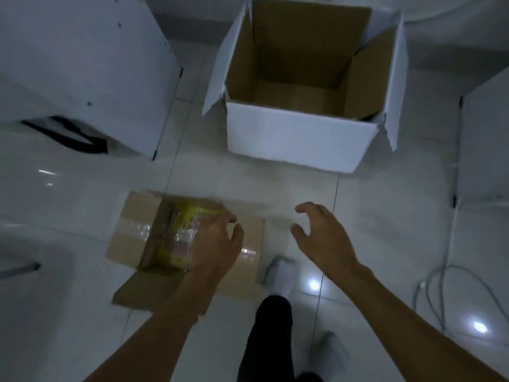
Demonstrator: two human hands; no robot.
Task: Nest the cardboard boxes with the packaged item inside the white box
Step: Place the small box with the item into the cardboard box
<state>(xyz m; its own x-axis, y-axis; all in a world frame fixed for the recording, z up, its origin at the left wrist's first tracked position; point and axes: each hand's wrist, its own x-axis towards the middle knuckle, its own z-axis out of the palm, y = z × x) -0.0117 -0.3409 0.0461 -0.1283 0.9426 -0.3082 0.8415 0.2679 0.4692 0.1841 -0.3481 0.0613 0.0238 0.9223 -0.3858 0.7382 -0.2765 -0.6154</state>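
Note:
A large white box (pixel 297 136) stands open on the floor ahead, its brown inside empty. Nearer, a small brown cardboard box (pixel 132 232) lies open with its flaps spread, and a yellow packaged item (pixel 184 230) sits inside it. My left hand (pixel 217 244) hovers over the right side of that box, fingers curled and apart, right at the package; whether it touches is blurred. My right hand (pixel 322 235) is held in the air to the right of the brown box, fingers spread, holding nothing.
White cabinet panels stand at the left (pixel 82 64) and the right (pixel 484 144). A black strap (pixel 68 133) lies by the left one. Grey cables (pixel 451 293) loop on the tiled floor at the right. My legs and white socks (pixel 281 277) are below.

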